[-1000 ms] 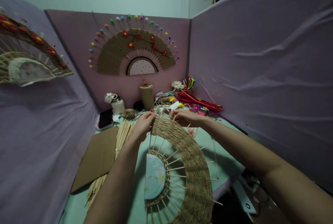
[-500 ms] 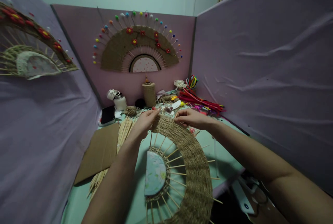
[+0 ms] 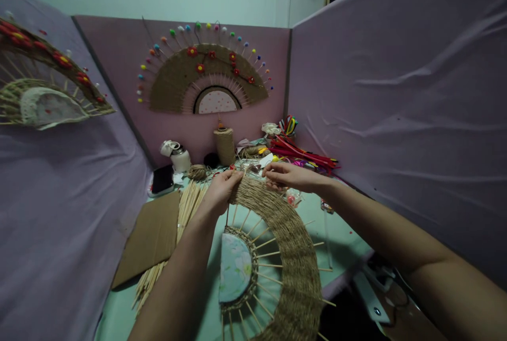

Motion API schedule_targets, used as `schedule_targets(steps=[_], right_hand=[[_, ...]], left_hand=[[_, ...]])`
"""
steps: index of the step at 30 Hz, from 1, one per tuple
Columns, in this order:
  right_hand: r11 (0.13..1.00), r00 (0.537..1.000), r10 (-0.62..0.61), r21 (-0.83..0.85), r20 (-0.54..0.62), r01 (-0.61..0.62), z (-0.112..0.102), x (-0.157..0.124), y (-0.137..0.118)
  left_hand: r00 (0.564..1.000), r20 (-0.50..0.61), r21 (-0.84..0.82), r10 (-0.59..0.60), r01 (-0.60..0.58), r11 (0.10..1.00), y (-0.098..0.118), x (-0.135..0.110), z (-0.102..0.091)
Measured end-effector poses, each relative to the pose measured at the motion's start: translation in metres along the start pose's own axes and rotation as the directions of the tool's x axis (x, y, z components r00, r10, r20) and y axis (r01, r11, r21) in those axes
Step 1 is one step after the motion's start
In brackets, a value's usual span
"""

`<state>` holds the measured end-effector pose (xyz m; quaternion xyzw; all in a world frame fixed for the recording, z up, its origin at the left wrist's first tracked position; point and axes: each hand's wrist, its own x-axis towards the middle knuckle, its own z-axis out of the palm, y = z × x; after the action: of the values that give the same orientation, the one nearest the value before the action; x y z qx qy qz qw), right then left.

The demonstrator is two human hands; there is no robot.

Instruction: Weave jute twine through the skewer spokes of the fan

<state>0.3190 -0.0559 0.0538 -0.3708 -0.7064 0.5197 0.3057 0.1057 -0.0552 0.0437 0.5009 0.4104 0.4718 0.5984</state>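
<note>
A half-ring fan of woven twine (image 3: 299,235) on thin wooden sticks stands turned on its side over the table. At its inner edge is a half-round panel of pale blue patterned cloth (image 3: 235,267), edged with braided twine. My left hand (image 3: 222,189) pinches the upper end of the woven band, thumb on top. Just right of it, my right hand (image 3: 283,176) is closed with bent fingers by the band's top edge; whatever it pinches is too small to make out. A pale loose strand shows between the hands.
Bundled wooden sticks (image 3: 190,204) and a cardboard sheet (image 3: 152,235) lie left. Behind stand a twine spool (image 3: 225,147), a white jar (image 3: 181,160) and red pipe cleaners (image 3: 297,152). A decorated fan (image 3: 170,85) hangs on the back partition; cloth-covered partitions flank the table.
My right hand has lifted slightly away from the band's top edge. My left hand keeps its pinch on the band's end. The whole view has shifted a little.
</note>
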Motion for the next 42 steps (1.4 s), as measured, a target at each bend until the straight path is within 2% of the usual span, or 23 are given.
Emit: schedule_targets(steps=[4,7,10,13,16,19,24,28,30,34,36,39,42], right_hand=[[0.999,0.999,-0.034,0.036,-0.004,0.034,-0.011,0.001,0.013],[0.998,0.997,-0.066,-0.026,-0.038,0.065,-0.016,0.005,0.019],[0.990,0.994,-0.071,-0.126,-0.086,0.060,-0.016,0.007,0.017],[0.975,0.989,-0.109,-0.205,-0.101,0.086,-0.018,0.010,0.010],[0.969,0.983,-0.160,-0.205,-0.091,0.139,-0.022,0.016,0.006],[0.967,0.978,-0.184,-0.199,-0.098,0.162,-0.027,0.027,0.001],[0.953,0.923,-0.281,-0.191,-0.263,0.235,-0.024,0.040,-0.014],[0.937,0.918,-0.340,-0.151,-0.204,0.314,-0.020,0.036,-0.019],[0.937,0.916,-0.344,-0.136,-0.207,0.321,-0.021,0.034,-0.017],[0.955,0.896,-0.287,-0.169,-0.338,0.242,-0.023,0.042,-0.013],[0.966,0.895,-0.250,-0.154,-0.368,0.207,-0.023,0.048,-0.014],[0.971,0.909,-0.237,-0.073,-0.342,0.226,-0.023,0.049,-0.016],[0.970,0.939,-0.232,0.011,-0.253,0.243,-0.026,0.040,-0.012]], left_hand=[[0.997,0.007,-0.087,-0.077,0.077,0.993,0.005,0.000,-0.003],[0.987,0.001,-0.168,-0.159,0.157,0.973,0.012,-0.002,-0.004],[0.982,0.013,-0.193,-0.189,0.188,0.963,0.016,-0.004,-0.004],[0.990,0.006,-0.143,-0.144,0.143,0.979,0.016,-0.005,-0.004],[0.996,0.020,-0.083,-0.082,0.083,0.993,0.014,-0.005,-0.004],[0.996,0.042,-0.060,-0.083,0.085,0.995,0.011,-0.004,-0.005],[0.994,0.090,-0.062,-0.065,0.070,0.996,0.007,-0.002,-0.007],[0.994,0.089,-0.070,-0.068,0.075,0.995,0.007,-0.003,-0.008],[0.993,0.092,-0.072,-0.074,0.081,0.994,0.008,-0.004,-0.007],[0.991,0.114,-0.086,-0.075,0.085,0.993,0.009,-0.006,-0.005],[0.990,0.115,-0.092,-0.078,0.089,0.992,0.009,-0.006,-0.005],[0.992,0.103,-0.104,-0.076,0.087,0.991,0.008,-0.005,-0.005],[0.992,0.091,-0.109,-0.085,0.095,0.990,0.009,-0.005,-0.007]])
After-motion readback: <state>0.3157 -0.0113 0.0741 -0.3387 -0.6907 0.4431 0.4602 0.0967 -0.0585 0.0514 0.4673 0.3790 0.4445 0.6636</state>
